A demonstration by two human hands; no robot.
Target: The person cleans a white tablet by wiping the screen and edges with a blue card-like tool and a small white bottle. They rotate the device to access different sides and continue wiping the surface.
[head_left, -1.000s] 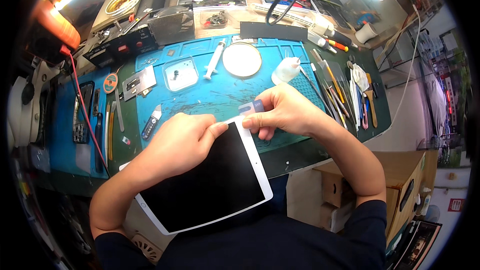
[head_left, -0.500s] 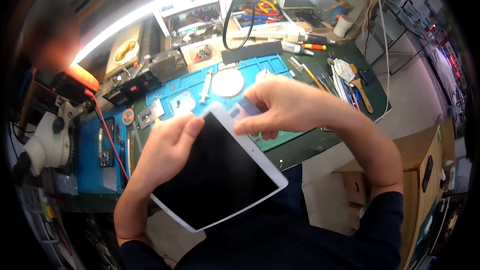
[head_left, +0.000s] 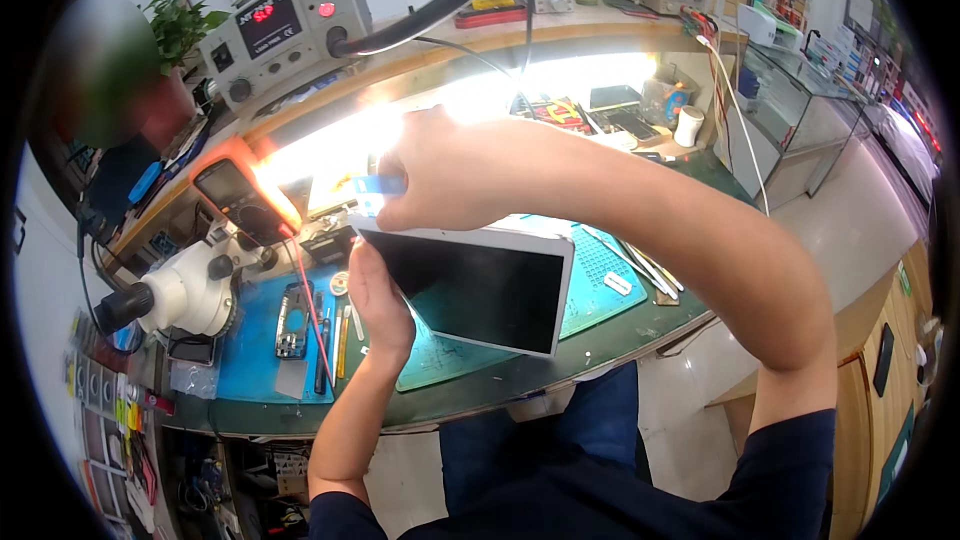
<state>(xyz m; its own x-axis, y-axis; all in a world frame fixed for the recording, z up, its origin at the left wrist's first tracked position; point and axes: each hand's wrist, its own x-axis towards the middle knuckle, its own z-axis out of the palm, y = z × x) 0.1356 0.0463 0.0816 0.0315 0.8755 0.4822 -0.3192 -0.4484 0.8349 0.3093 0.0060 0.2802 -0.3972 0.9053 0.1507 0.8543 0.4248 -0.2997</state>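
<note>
A white-framed tablet (head_left: pixel 470 285) with a dark screen is raised on its long side above the bench. My left hand (head_left: pixel 380 305) grips its left end, the thumb up near the corner and the other fingers mostly hidden. Across the upper left corner reaches my right hand (head_left: pixel 440 175), closed in a pinch on a thin blue-and-clear flat piece (head_left: pixel 378 186). That piece is at the tablet's top edge; whether it sits inside the seam I cannot tell. Under the tablet lies a blue-green work mat (head_left: pixel 600 302).
A white microscope (head_left: pixel 190 285) and an orange multimeter (head_left: pixel 245 190) stand at the left. Close by lies a phone frame (head_left: pixel 293 320) on a blue mat. A grey power unit (head_left: pixel 285 30) is on the shelf. Thin tools (head_left: pixel 650 270) lie at the right.
The head view has tilted up, bringing the shelf in. The tablet has turned from slanted to nearly level and upright. My right hand has moved left to its upper left corner, still holding the blue piece.
</note>
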